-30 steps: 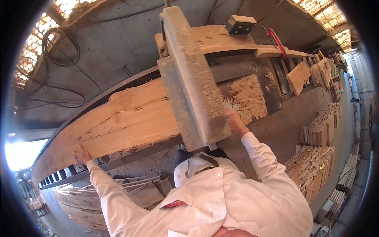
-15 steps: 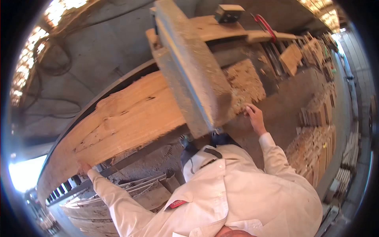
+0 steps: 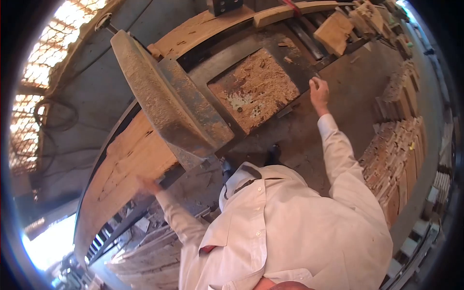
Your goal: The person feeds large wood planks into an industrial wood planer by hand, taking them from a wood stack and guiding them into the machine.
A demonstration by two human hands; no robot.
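Observation:
A broad wooden slab [image 3: 123, 162] with dark cracks lies on the left side of the machine table. My left hand [image 3: 150, 185] is at the slab's near edge, its fingers smeared by motion. A dust-covered machine housing [image 3: 164, 99] crosses above the slab, hiding the slab's right end. To the housing's right, wood shavings [image 3: 261, 87] cover a square part of the table. My right hand [image 3: 319, 94] is closed, fingertips pressed together beside the table's dark right edge [image 3: 305, 79]. What it holds, if anything, is hidden.
Stacked boards [image 3: 396, 169] stand on the floor to my right. Wood blocks [image 3: 334, 32] and a red-handled tool [image 3: 291, 7] lie at the table's far right. More long boards [image 3: 150, 263] are piled at lower left. A lattice window [image 3: 63, 34] is at upper left.
The view has shifted rightward, so the housing appears further left and more shavings show. My left hand has moved along the slab toward the housing; my right hand has moved to the table's right edge.

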